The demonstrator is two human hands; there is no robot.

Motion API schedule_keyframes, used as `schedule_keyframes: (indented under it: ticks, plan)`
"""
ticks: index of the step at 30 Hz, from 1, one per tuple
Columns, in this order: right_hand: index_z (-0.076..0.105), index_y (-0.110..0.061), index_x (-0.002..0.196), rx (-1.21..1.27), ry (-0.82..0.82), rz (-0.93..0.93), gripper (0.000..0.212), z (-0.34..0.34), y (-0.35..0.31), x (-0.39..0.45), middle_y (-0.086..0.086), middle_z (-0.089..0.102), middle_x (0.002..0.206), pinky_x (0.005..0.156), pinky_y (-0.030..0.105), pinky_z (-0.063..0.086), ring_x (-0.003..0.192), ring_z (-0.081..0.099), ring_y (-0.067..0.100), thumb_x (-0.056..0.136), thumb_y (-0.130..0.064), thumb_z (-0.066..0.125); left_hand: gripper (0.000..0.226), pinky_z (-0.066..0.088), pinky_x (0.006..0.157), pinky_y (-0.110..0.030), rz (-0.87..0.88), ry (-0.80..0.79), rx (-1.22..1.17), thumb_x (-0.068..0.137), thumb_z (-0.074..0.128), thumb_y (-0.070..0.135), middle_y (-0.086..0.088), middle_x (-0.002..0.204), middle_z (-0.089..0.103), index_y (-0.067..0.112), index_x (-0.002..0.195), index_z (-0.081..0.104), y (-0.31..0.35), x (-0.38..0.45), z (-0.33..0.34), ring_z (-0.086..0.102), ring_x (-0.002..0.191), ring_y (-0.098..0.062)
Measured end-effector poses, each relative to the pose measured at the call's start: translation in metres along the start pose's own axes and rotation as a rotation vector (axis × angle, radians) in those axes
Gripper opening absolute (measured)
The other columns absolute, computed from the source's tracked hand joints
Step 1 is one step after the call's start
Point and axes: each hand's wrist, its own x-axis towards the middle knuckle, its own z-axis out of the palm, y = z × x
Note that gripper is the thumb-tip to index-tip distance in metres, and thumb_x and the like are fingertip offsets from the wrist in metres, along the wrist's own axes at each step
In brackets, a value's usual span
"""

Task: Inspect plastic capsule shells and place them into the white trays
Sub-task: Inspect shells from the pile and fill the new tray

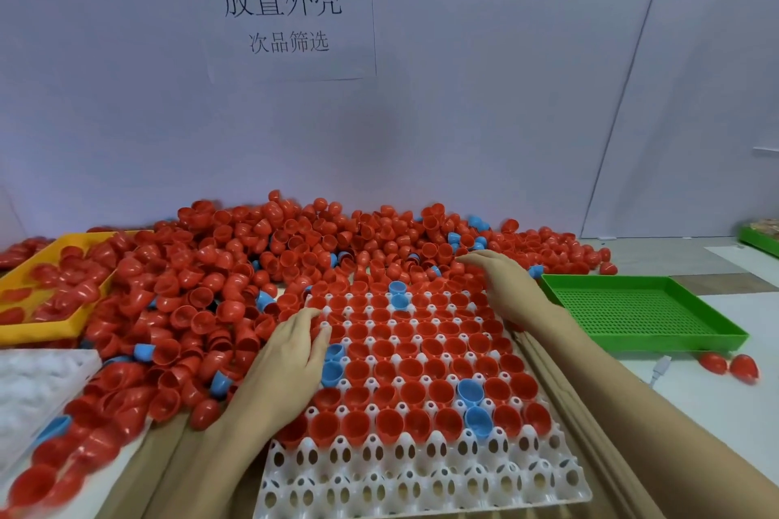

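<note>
Both hands lie flat with straight fingers, holding nothing, the left hand and right hand pressing on red plastic capsule shells seated (open side up) in the white moulded tray.

white tray mostly filled | left hand, right hand on shells

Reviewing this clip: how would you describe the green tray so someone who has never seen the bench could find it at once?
Start from the white tray of red shells in the middle and look to its right, past the right hand. The green tray lies flat on the bench there. It is the only green perforated tray fully in view, and nothing lies in it, unlike the yellow tray on the left.
</note>
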Motion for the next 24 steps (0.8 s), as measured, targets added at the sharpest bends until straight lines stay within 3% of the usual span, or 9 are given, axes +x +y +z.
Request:
schedule_keyframes:
  ticks: [3, 7, 10, 15, 20, 24]
  plan:
    - [0.049, -0.026, 0.154, -0.116, -0.172, 0.021, 0.076, -0.003, 0.004, 0.019, 0.003, 0.05, 0.158, 0.116, 0.04, 0.047, 0.146, 0.047, 0.025, 0.091, 0.015, 0.057, 0.043, 0.038, 0.101, -0.021, -0.002, 0.016, 0.007, 0.111, 0.035, 0.045, 0.005, 0.143, 0.056, 0.025, 0.147, 0.047, -0.002, 0.002, -0.001, 0.048, 0.123, -0.002]
    - [0.06, -0.021, 0.143, -0.207, -0.291, 0.06, 0.057, -0.005, 0.012, 0.032, 0.006, 0.062, 0.142, 0.106, 0.036, 0.053, 0.129, 0.059, 0.027, 0.094, 0.008, 0.06, 0.038, 0.039, 0.09, -0.018, 0.009, 0.027, 0.02, 0.11, 0.036, 0.045, 0.011, 0.126, 0.06, 0.026, 0.139, 0.052, -0.003, 0.003, -0.002, 0.052, 0.109, 0.0]
    - [0.068, -0.018, 0.132, -0.222, -0.228, 0.065, 0.043, -0.007, 0.015, 0.034, 0.007, 0.063, 0.133, 0.102, 0.035, 0.054, 0.119, 0.061, 0.025, 0.096, 0.004, 0.062, 0.039, 0.038, 0.088, -0.017, 0.013, 0.02, 0.022, 0.11, 0.036, 0.046, 0.017, 0.121, 0.055, 0.027, 0.139, 0.052, -0.002, 0.003, -0.003, 0.052, 0.109, 0.001]
    - [0.069, -0.012, 0.129, -0.139, -0.138, 0.101, 0.031, -0.004, 0.013, 0.028, 0.008, 0.061, 0.129, 0.1, 0.033, 0.054, 0.112, 0.062, 0.024, 0.1, -0.002, 0.063, 0.039, 0.038, 0.089, -0.017, 0.019, 0.001, 0.011, 0.11, 0.037, 0.045, 0.015, 0.129, 0.057, 0.027, 0.141, 0.052, 0.001, 0.001, -0.005, 0.051, 0.111, 0.001]
    - [0.072, -0.007, 0.122, 0.134, 0.171, 0.126, 0.021, -0.005, 0.02, 0.01, 0.008, 0.066, 0.121, 0.097, 0.032, 0.05, 0.11, 0.064, 0.024, 0.103, -0.012, 0.063, 0.039, 0.04, 0.094, -0.019, 0.037, -0.011, 0.009, 0.11, 0.038, 0.045, 0.01, 0.136, 0.058, 0.027, 0.142, 0.051, 0.003, -0.001, -0.01, 0.051, 0.115, 0.001]
    - [0.074, -0.012, 0.121, 0.445, 0.269, 0.133, 0.021, -0.024, 0.012, -0.009, 0.001, 0.075, 0.114, 0.096, 0.037, 0.058, 0.102, 0.071, 0.017, 0.103, -0.018, 0.066, 0.043, 0.039, 0.102, -0.02, 0.082, -0.001, 0.027, 0.109, 0.04, 0.046, 0.009, 0.143, 0.054, 0.025, 0.145, 0.05, 0.005, -0.002, -0.011, 0.048, 0.128, -0.002]
